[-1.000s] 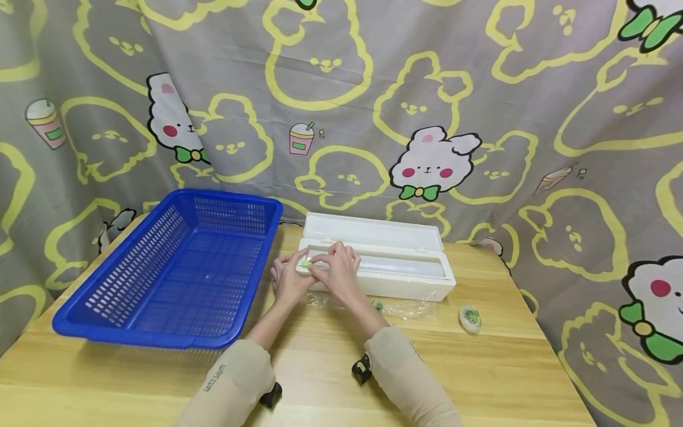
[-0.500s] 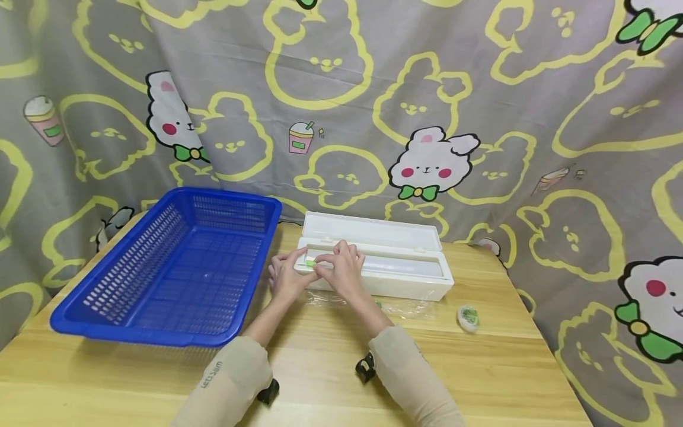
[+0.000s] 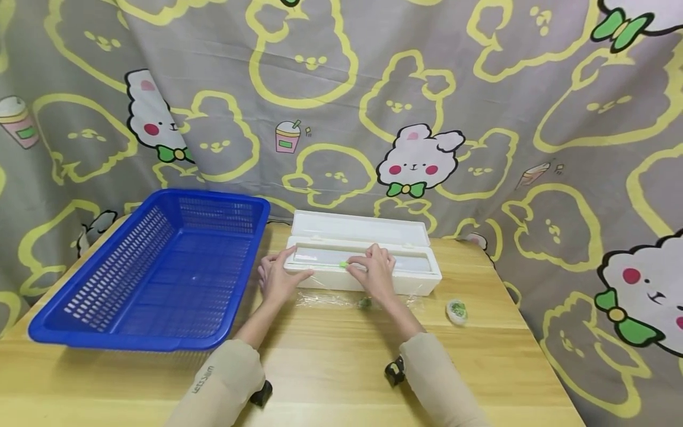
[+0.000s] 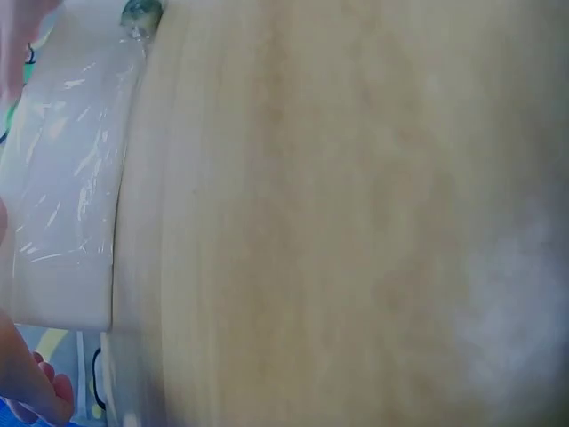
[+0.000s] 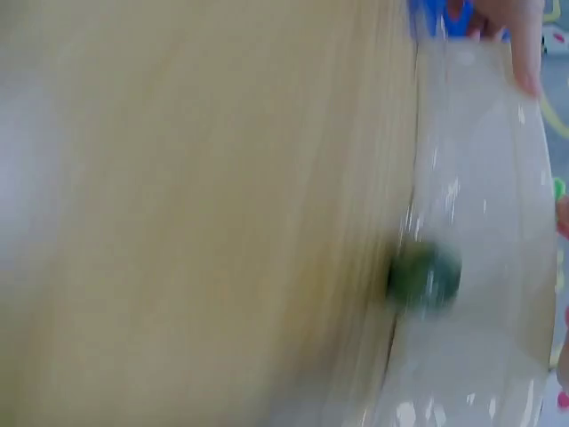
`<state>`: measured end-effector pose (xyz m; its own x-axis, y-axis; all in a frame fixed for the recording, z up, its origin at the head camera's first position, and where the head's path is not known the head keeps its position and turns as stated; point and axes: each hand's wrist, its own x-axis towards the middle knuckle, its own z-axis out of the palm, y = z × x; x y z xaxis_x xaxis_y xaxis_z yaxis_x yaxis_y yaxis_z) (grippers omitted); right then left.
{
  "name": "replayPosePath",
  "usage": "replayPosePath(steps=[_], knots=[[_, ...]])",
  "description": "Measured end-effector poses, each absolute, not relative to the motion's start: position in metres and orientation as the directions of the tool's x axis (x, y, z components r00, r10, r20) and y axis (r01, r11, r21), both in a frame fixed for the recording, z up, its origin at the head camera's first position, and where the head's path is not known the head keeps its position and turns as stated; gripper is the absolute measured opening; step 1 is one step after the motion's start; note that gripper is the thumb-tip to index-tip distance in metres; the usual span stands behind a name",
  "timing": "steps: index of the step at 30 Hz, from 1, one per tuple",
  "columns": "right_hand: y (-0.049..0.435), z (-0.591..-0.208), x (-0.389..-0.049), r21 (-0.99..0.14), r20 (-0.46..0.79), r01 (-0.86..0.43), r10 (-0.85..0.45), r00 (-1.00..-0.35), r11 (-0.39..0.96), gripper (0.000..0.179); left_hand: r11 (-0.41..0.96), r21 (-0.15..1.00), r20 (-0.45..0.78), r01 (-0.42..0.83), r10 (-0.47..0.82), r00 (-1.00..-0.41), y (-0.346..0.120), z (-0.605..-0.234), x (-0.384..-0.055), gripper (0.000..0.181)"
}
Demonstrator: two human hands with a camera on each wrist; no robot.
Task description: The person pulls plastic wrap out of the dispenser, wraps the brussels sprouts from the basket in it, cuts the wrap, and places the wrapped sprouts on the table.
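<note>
A long white cling film dispenser [image 3: 333, 280] lies on the table with its lid [image 3: 360, 228] raised behind it. My left hand [image 3: 277, 280] grips its left end, the thumb along the front top edge. With thumb and forefinger, my right hand [image 3: 376, 274] pinches a small bright green slide cutter [image 3: 343, 264] on the front rim, near mid-length. Clear cling film [image 4: 76, 160] hangs down the front face and spreads onto the table. A small round green piece [image 5: 425, 276] sits at the film's lower edge, blurred in the right wrist view.
A large blue plastic basket [image 3: 261, 237] stands to the left, close to my left hand. On the right of the table [image 3: 341, 367] lies a small round bundle [image 3: 456, 312], white and green. A patterned curtain [image 3: 213, 35] hangs right behind the dispenser.
My right hand has slid the green cutter rightward along the rim, from the left end to about the middle. The left hand keeps its place on the left end. The head view has shifted slightly.
</note>
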<state>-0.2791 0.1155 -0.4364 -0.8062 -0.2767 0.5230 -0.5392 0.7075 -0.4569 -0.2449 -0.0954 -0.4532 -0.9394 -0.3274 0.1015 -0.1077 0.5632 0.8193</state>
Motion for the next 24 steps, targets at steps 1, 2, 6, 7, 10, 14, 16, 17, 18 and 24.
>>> replayPosePath(steps=[1,2,6,7,10,14,16,17,18,24], knots=[[0.122,-0.437,-0.280,-0.461,0.523,-0.537,-0.273,-0.807,0.706,0.012,0.561,0.820,0.099,-0.108,-0.326,-0.940,-0.097,-0.453,-0.245,0.074],[0.128,-0.437,-0.280,-0.466,0.522,-0.537,-0.271,-0.809,0.704,0.012,0.560,0.822,0.098,-0.108,-0.326,-0.940,-0.098,-0.454,-0.244,0.074],[0.146,-0.438,-0.282,-0.458,0.518,-0.551,-0.294,-0.803,0.697,0.011,0.554,0.826,0.101,-0.104,-0.328,-0.939,-0.100,-0.455,-0.244,0.074],[0.149,-0.438,-0.282,-0.453,0.517,-0.555,-0.302,-0.801,0.698,0.011,0.556,0.824,0.099,-0.107,-0.327,-0.940,-0.100,-0.455,-0.244,0.074],[0.157,-0.438,-0.281,-0.431,0.520,-0.563,-0.316,-0.794,0.705,0.011,0.560,0.821,0.088,-0.109,-0.313,-0.946,-0.098,-0.456,-0.245,0.074],[0.168,-0.437,-0.277,-0.425,0.534,-0.560,-0.303,-0.789,0.711,0.010,0.567,0.816,0.082,-0.109,-0.301,-0.950,-0.093,-0.455,-0.245,0.074],[0.175,-0.437,-0.276,-0.432,0.533,-0.551,-0.291,-0.794,0.714,0.010,0.573,0.812,0.089,-0.107,-0.303,-0.949,-0.092,-0.454,-0.245,0.074],[0.180,-0.437,-0.276,-0.435,0.529,-0.544,-0.285,-0.799,0.717,0.010,0.574,0.813,0.095,-0.104,-0.305,-0.947,-0.092,-0.454,-0.245,0.074],[0.185,-0.437,-0.276,-0.437,0.523,-0.534,-0.279,-0.805,0.724,0.011,0.577,0.810,0.102,-0.101,-0.308,-0.946,-0.092,-0.454,-0.245,0.073],[0.223,-0.435,-0.276,-0.455,0.506,-0.476,-0.221,-0.834,0.753,0.013,0.582,0.808,0.114,-0.095,-0.312,-0.943,-0.096,-0.453,-0.245,0.073]])
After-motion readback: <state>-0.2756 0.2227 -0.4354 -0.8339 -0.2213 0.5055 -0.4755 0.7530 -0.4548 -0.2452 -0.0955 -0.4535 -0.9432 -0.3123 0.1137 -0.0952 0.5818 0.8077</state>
